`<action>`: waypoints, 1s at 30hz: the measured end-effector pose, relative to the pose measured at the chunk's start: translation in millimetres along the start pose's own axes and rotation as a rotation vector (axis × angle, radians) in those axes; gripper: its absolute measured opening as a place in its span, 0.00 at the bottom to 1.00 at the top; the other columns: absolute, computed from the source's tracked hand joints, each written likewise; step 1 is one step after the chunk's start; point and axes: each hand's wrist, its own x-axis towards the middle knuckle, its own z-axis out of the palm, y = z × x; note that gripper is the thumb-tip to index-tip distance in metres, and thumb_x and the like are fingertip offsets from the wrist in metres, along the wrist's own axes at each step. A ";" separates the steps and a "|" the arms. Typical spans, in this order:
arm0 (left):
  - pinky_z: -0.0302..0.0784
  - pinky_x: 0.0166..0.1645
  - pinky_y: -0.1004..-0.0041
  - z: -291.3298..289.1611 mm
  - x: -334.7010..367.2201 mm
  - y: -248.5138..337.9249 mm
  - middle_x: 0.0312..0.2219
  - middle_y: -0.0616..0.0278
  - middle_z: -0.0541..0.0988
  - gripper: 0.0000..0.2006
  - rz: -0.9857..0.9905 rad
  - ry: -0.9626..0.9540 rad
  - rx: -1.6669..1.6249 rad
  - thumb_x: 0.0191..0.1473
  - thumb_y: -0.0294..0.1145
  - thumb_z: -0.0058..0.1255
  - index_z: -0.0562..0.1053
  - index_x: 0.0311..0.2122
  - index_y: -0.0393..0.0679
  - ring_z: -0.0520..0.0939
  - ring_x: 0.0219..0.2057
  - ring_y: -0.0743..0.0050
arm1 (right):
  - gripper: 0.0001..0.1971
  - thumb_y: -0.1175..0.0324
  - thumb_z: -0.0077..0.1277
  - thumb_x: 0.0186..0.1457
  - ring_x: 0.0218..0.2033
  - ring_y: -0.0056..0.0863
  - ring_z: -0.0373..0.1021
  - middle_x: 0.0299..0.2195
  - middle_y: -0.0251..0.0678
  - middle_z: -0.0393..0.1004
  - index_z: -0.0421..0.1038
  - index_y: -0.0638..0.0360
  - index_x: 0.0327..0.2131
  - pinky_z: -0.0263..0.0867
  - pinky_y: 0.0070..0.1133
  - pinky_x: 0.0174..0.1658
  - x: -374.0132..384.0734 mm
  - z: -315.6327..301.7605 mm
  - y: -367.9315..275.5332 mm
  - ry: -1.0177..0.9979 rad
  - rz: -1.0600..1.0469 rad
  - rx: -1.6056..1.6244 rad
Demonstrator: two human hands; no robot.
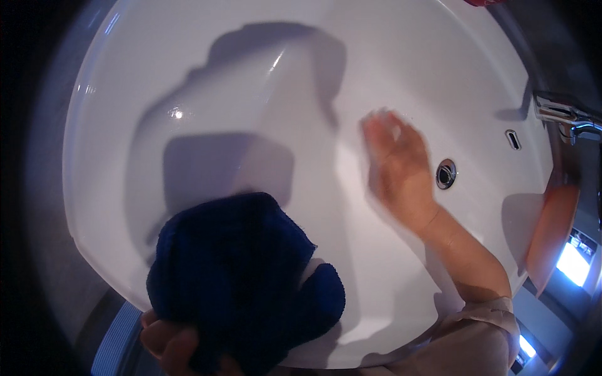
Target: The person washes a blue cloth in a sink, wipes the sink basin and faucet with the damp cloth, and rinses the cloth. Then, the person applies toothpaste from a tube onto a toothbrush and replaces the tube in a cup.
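A dark blue cloth (229, 263) with a soft, towel-like pile hangs bunched over the lower left of a white washbasin (389, 44). My left hand (172, 344) grips the cloth at its lower left edge, fingers curled round it; the rest of that hand is hidden. Over the right half of the bowl is my right hand (401, 166), just left of the drain (446, 173). Motion smears its fingertips, so I cannot tell whether they are closed or touch the basin. A light sleeve (473, 338) is pushed up on the right forearm.
A chrome faucet (564, 113) stands at the basin's right rim, with an oval overflow slot (513, 139) below it. An orange-brown object (553, 235) sits by the right edge. Something red (481, 2) shows at the top. Shadows fall across the bowl.
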 end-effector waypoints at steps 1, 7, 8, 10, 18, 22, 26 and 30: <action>0.64 0.36 0.66 2.7 -1.1 0.5 0.26 0.54 0.71 0.17 -0.009 0.017 -0.002 0.43 0.41 0.46 0.70 0.34 0.37 0.69 0.30 0.62 | 0.27 0.80 0.45 0.43 0.54 0.41 0.60 0.50 0.46 0.65 0.61 0.64 0.52 0.55 0.39 0.54 0.0 2.5 -18.6 0.016 -0.017 0.068; 0.64 0.36 0.66 -4.8 -9.2 5.7 0.27 0.54 0.72 0.18 0.083 0.060 -0.028 0.41 0.41 0.47 0.71 0.35 0.37 0.69 0.31 0.62 | 0.27 0.77 0.42 0.47 0.57 0.43 0.55 0.55 0.52 0.57 0.56 0.70 0.54 0.51 0.44 0.57 34.9 1.0 -16.1 -0.006 0.074 -0.058; 0.60 0.47 0.59 -18.5 -16.9 20.4 0.37 0.54 0.70 0.22 -0.010 -0.120 0.193 0.43 0.49 0.45 0.67 0.42 0.46 0.68 0.41 0.60 | 0.28 0.76 0.43 0.47 0.58 0.43 0.55 0.56 0.51 0.56 0.55 0.70 0.55 0.51 0.45 0.57 29.9 -1.1 -25.5 -0.079 0.064 -0.040; 0.56 0.57 0.53 -20.5 -23.7 23.8 0.46 0.54 0.67 0.27 -0.115 -0.303 0.402 0.45 0.57 0.43 0.63 0.49 0.54 0.67 0.51 0.57 | 0.27 0.76 0.44 0.46 0.57 0.42 0.55 0.57 0.49 0.55 0.56 0.70 0.53 0.54 0.45 0.54 8.6 -6.8 -50.2 -0.111 -0.015 0.145; 0.59 0.54 0.54 -21.1 -11.0 34.6 0.43 0.56 0.68 0.24 -0.468 -0.216 0.190 0.46 0.56 0.41 0.64 0.46 0.56 0.69 0.46 0.60 | 0.23 0.73 0.40 0.51 0.58 0.40 0.54 0.56 0.47 0.59 0.59 0.67 0.53 0.54 0.44 0.54 -1.2 -28.6 -58.6 -0.184 -0.059 0.196; 0.65 0.43 0.65 -16.8 -3.1 28.8 0.32 0.59 0.69 0.19 -0.328 -0.185 0.289 0.44 0.50 0.43 0.65 0.43 0.57 0.71 0.35 0.65 | 0.28 0.76 0.39 0.49 0.60 0.39 0.51 0.59 0.46 0.53 0.52 0.68 0.57 0.48 0.43 0.58 31.4 -9.9 -7.0 -0.132 0.089 -0.022; 0.66 0.42 0.64 -20.8 -0.4 31.3 0.32 0.58 0.69 0.20 -0.322 -0.219 0.286 0.45 0.51 0.42 0.65 0.43 0.57 0.72 0.35 0.64 | 0.29 0.75 0.41 0.47 0.60 0.36 0.53 0.58 0.49 0.55 0.52 0.70 0.56 0.50 0.44 0.56 4.7 -23.0 -53.2 -0.214 -0.068 0.154; 0.65 0.37 0.64 -4.6 -9.3 8.8 0.37 0.50 0.73 0.21 -0.094 -0.014 -0.018 0.44 0.43 0.47 0.71 0.41 0.40 0.70 0.32 0.60 | 0.30 0.76 0.41 0.48 0.60 0.37 0.52 0.58 0.49 0.54 0.50 0.69 0.57 0.50 0.42 0.57 28.0 -11.0 -12.6 -0.140 0.090 -0.037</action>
